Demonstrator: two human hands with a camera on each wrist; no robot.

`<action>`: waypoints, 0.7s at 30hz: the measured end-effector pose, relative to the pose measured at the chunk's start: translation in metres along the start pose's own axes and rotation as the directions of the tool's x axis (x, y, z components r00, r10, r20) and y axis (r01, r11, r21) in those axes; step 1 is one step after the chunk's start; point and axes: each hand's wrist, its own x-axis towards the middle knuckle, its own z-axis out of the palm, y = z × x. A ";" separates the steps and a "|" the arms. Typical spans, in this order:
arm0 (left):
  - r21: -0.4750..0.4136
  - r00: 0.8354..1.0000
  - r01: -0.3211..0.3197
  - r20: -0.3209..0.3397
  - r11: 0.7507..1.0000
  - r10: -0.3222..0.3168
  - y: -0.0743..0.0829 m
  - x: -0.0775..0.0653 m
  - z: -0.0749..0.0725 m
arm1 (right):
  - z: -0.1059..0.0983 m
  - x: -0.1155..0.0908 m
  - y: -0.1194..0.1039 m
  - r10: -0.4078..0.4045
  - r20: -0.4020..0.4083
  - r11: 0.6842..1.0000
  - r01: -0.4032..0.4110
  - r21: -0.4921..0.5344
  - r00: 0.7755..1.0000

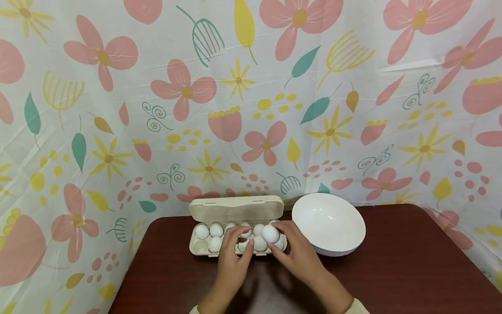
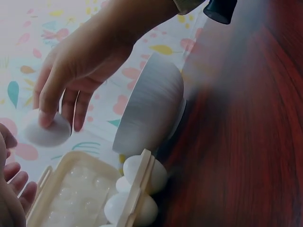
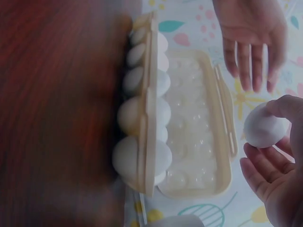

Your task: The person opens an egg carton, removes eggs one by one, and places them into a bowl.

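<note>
My right hand (image 1: 300,253) pinches a white egg (image 1: 270,233) between thumb and fingers, raised above the right end of an egg carton. In the right wrist view that egg (image 3: 265,125) is clear of the carton. My left hand (image 1: 232,261) is over the carton's middle, its fingers extended and holding nothing in the right wrist view. The cream plastic carton (image 1: 236,210) has its lid raised at the back. White eggs (image 1: 202,232) fill most of its cups; the front left cup (image 1: 200,247) has none. Both hands hide part of the rows.
A large white bowl (image 1: 328,222) stands right of the carton, close to my right hand. The dark red-brown table (image 1: 412,261) meets a flower-printed cloth (image 1: 251,109) behind. A dark object (image 2: 220,10) shows at the top of the left wrist view.
</note>
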 end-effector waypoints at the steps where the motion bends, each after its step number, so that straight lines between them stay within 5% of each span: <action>1: 0.006 1.000 0.004 -0.004 1.000 -0.004 -0.001 0.001 -0.001 | -0.001 0.001 0.001 -0.002 -0.006 1.000 0.002 -0.002 1.000; 11: 0.041 0.994 0.055 -0.100 0.998 -0.051 -0.011 0.008 -0.019 | -0.012 0.004 0.013 0.048 -0.066 0.998 -0.051 -0.034 0.997; 21: 0.034 0.964 0.177 -0.209 0.984 -0.166 -0.028 0.013 -0.035 | -0.023 0.007 0.025 0.115 -0.116 0.991 -0.122 -0.053 0.987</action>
